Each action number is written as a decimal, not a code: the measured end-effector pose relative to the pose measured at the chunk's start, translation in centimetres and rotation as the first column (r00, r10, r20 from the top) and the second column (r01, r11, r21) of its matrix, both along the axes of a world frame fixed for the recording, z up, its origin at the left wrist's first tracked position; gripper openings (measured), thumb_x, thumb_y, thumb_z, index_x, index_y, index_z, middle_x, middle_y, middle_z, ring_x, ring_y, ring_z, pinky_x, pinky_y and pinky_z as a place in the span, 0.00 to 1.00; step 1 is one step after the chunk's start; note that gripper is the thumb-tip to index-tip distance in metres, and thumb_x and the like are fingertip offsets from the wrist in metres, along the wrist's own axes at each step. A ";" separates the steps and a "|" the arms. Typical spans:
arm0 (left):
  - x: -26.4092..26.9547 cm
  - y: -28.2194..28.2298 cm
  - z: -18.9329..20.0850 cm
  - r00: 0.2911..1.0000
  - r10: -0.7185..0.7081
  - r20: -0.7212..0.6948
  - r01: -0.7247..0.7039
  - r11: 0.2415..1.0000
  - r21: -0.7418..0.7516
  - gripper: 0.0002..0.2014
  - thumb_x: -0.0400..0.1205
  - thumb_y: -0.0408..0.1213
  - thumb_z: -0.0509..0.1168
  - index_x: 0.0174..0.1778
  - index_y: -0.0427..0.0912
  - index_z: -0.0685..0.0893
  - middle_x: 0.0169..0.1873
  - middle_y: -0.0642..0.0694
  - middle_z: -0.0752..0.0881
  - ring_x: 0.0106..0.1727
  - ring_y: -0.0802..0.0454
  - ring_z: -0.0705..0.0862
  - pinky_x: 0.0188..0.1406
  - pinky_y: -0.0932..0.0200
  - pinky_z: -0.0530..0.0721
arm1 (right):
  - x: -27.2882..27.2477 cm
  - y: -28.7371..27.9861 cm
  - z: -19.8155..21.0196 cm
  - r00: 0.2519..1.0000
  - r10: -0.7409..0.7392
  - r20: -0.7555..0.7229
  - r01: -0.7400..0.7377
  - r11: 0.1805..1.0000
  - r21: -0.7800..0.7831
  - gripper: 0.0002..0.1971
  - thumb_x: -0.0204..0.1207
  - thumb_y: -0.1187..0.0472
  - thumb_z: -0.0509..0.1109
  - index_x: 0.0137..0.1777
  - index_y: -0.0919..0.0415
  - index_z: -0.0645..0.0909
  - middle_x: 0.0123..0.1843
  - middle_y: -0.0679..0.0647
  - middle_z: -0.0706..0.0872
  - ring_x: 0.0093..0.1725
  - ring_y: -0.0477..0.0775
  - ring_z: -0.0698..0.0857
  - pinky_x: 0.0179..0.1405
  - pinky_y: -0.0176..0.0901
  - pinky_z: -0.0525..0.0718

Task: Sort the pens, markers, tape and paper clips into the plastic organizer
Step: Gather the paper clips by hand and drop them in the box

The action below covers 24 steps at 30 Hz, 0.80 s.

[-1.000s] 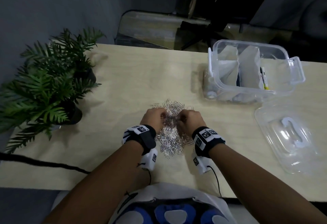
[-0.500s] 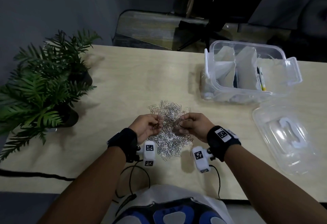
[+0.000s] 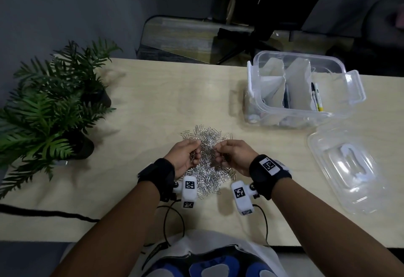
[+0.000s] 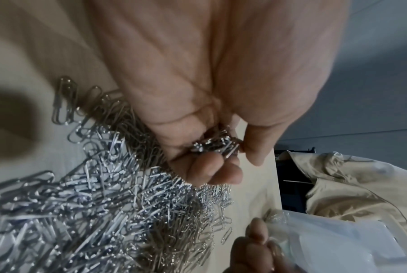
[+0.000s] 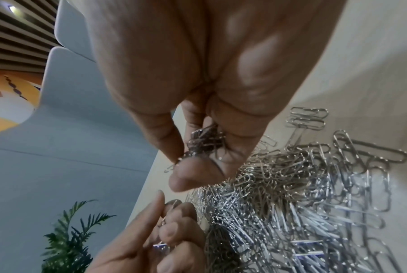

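A heap of silver paper clips (image 3: 206, 143) (image 4: 99, 212) (image 5: 291, 203) lies on the pale wooden table (image 3: 153, 102) in front of me. My left hand (image 3: 188, 156) (image 4: 209, 147) is lifted just over the heap, palm turned inward, fingers curled round a bunch of clips. My right hand (image 3: 231, 156) (image 5: 197, 147) mirrors it on the heap's right side, also gripping a bunch of clips. The clear plastic organizer (image 3: 271, 110) stands at the back right with paper-lined compartments. A yellow-tipped marker (image 3: 317, 97) and a dark pen (image 3: 286, 99) lie inside it.
The organizer's clear lid (image 3: 349, 167) lies on the table at the right. Potted fern plants (image 3: 50, 110) stand at the left edge. A black cable (image 3: 43, 213) runs along the front left of the table. A chair (image 3: 185, 38) stands behind the table.
Both hands have turned from palms-down on the heap to palms facing each other and have risen slightly, each with a bunch of clips gathered in its fingers.
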<state>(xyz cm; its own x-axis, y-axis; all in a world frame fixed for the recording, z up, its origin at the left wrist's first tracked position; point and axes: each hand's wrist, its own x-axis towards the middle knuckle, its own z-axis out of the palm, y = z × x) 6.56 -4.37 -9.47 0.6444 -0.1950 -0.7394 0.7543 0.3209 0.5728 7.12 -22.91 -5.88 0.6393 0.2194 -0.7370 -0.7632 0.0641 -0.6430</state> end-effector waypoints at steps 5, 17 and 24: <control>0.2 0.0 0.9 0.999 -0.037 0.016 0.036 0.998 0.056 0.07 0.88 0.32 0.60 0.47 0.35 0.81 0.36 0.41 0.85 0.33 0.49 0.85 0.26 0.63 0.81 | 0.5 -0.5 0.6 1.000 0.001 -0.026 -0.001 1.000 0.000 0.09 0.81 0.77 0.58 0.50 0.74 0.81 0.40 0.66 0.87 0.34 0.55 0.89 0.28 0.40 0.87; 4.2 -2.8 6.4 0.992 0.075 0.099 -0.079 0.996 0.039 0.10 0.86 0.27 0.57 0.51 0.26 0.83 0.36 0.36 0.86 0.34 0.48 0.85 0.31 0.62 0.85 | 2.1 -2.9 4.7 0.988 0.089 0.122 -0.091 0.996 0.012 0.05 0.81 0.74 0.66 0.52 0.75 0.83 0.45 0.67 0.90 0.44 0.57 0.91 0.40 0.39 0.89; 10.6 -6.0 12.9 0.977 0.072 0.201 -0.066 0.997 -0.038 0.10 0.86 0.28 0.57 0.47 0.28 0.83 0.34 0.36 0.87 0.34 0.48 0.87 0.31 0.63 0.87 | 5.8 -6.8 11.2 0.979 -0.102 0.178 0.080 0.989 0.128 0.06 0.81 0.75 0.64 0.52 0.76 0.82 0.42 0.63 0.91 0.41 0.54 0.92 0.37 0.36 0.89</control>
